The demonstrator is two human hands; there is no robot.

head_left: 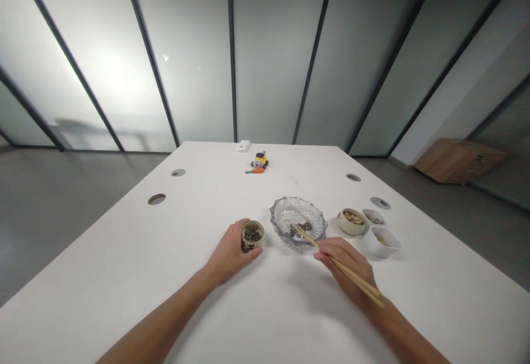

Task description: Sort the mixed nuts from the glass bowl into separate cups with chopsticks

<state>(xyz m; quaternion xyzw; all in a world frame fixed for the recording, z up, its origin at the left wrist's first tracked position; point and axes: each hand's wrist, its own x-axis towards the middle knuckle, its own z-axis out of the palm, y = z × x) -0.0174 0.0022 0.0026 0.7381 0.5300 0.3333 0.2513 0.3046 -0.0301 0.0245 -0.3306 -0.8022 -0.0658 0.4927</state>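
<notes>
My left hand (pixel 232 249) is wrapped around a small ceramic cup (pixel 253 245) with dark writing on its side. Dark bean-like pieces (pixel 252 235) lie inside the cup, which stands upright on the table. In my right hand (pixel 345 264) is a pair of wooden chopsticks (pixel 356 279), their tips down in a clear glass bowl (pixel 279 232) with a scalloped rim. Similar dark pieces (pixel 305 226) lie in the bowl around the tips. Whether the tips pinch a piece is too small to tell.
Right of the glass bowl stand a round ceramic bowl (pixel 345 226) of pale nuts or beans and two white dishes (pixel 389 249) with small contents. Farther back are a yellow toy car (pixel 260 159), an orange screwdriver-like tool (pixel 256 170) and a white box (pixel 243 146). Round holes (pixel 157 199) pierce the white table (pixel 199 209).
</notes>
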